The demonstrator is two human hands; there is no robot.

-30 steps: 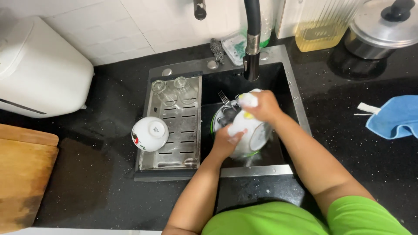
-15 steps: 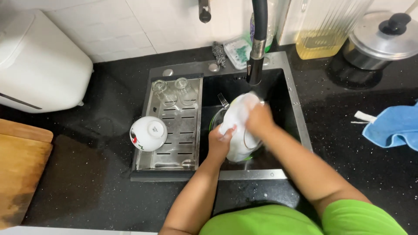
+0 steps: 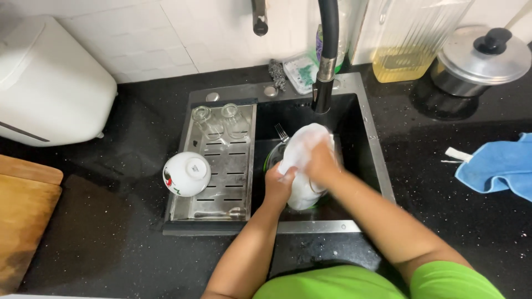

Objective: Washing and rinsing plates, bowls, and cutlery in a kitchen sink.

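Observation:
Over the black sink (image 3: 374, 155) both my hands hold a white plate (image 3: 302, 149), tilted on edge. My left hand (image 3: 277, 187) grips its lower left rim. My right hand (image 3: 322, 164) lies across its face; whether it holds a sponge I cannot tell. Under the plate sits a green-rimmed dish (image 3: 271, 156), and a fork (image 3: 281, 132) sticks up behind it. The black tap spout (image 3: 327, 55) hangs just above the plate.
A metal drain tray (image 3: 221, 166) left of the basin carries an upturned white bowl (image 3: 186, 173) and two upturned glasses (image 3: 219, 119). A white appliance (image 3: 50, 88) and wooden board (image 3: 25, 221) lie left. A blue cloth (image 3: 496, 166), lidded pot (image 3: 479, 58) and oil jug (image 3: 407, 50) stand right.
The plate has shifted slightly and my right hand has slid down from its top edge across its face. My left hand keeps its grip on the lower rim.

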